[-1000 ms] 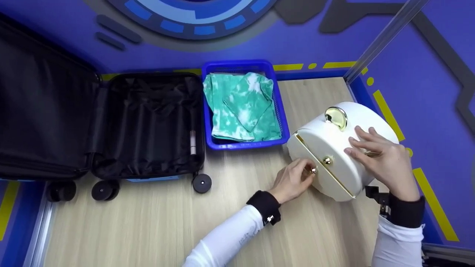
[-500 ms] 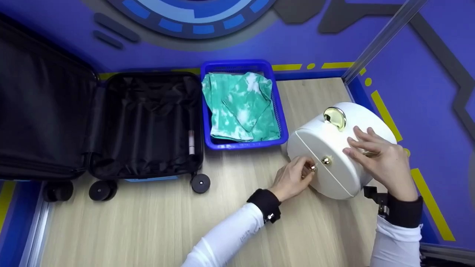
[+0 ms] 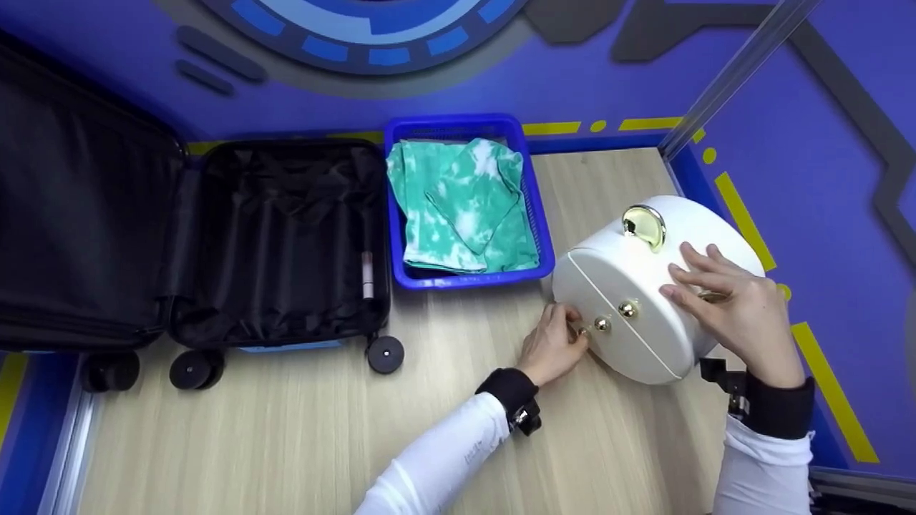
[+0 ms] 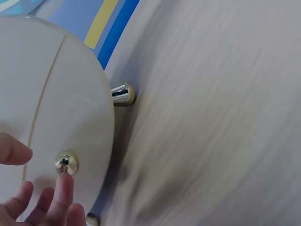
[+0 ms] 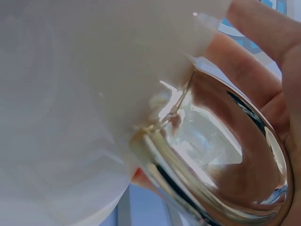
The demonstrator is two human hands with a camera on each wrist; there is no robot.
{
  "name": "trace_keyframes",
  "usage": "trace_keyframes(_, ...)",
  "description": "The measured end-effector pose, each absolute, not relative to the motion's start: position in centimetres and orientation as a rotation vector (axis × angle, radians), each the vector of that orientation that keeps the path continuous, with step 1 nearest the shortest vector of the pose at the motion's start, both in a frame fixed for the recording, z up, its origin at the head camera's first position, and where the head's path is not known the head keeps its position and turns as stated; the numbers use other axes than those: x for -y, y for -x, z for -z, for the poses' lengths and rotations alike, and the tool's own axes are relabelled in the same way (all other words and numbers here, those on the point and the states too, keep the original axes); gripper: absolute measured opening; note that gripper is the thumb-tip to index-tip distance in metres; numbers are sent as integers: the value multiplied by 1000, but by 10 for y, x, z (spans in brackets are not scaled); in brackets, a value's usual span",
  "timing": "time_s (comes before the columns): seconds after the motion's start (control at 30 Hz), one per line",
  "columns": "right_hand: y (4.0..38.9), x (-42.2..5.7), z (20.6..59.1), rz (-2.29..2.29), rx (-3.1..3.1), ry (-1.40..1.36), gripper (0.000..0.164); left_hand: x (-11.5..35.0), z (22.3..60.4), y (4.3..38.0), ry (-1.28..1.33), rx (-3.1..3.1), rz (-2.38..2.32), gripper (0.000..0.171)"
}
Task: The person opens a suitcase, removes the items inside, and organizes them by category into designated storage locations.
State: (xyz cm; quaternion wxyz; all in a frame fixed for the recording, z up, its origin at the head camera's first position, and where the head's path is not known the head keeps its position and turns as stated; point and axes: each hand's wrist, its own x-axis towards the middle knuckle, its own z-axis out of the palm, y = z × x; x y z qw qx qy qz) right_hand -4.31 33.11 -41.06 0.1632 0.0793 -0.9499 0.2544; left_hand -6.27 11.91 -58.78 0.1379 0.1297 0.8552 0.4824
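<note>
A white rounded box (image 3: pixel 680 250) with gold ear-like loops lies tilted at the right in the head view, its flat front crossed by a thin seam. Gold knobs sit on either side of it, the upper knob (image 3: pixel 627 309) and the lower knob (image 3: pixel 602 324). My left hand (image 3: pixel 552 345) is just left of the lower knob, fingers loosely bent; in the left wrist view a fingertip (image 4: pixel 63 186) overlaps that knob's edge. My right hand (image 3: pixel 741 307) rests its spread fingers on the box's curved side. A gold loop (image 5: pixel 221 155) stands under its palm.
Left of the box stands a blue basket (image 3: pixel 472 280) with folded green-and-white tie-dye cloth (image 3: pixel 465 200). Further left lies an open black suitcase (image 3: pixel 286 236) with a small pinkish tube (image 3: pixel 367 275) inside. Walls border the wooden table (image 3: pixel 300 429) behind and at the right.
The gap along the box's front has closed to a thin seam as the lower panel moved in. My left hand has let go of the lower knob and shifted left; my right hand stays.
</note>
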Motion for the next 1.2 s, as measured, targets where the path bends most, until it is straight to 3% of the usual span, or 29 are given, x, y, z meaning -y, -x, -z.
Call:
trace_keyframes(0.47, 43, -329, 410, -729, 2730, -212, 33, -129, 600, 63, -269, -2424, -1373, 22)
trace_keyframes(1.2, 43, -332, 409, -708, 2726, -219, 34, -133, 603, 60, -298, -2435, -1339, 24)
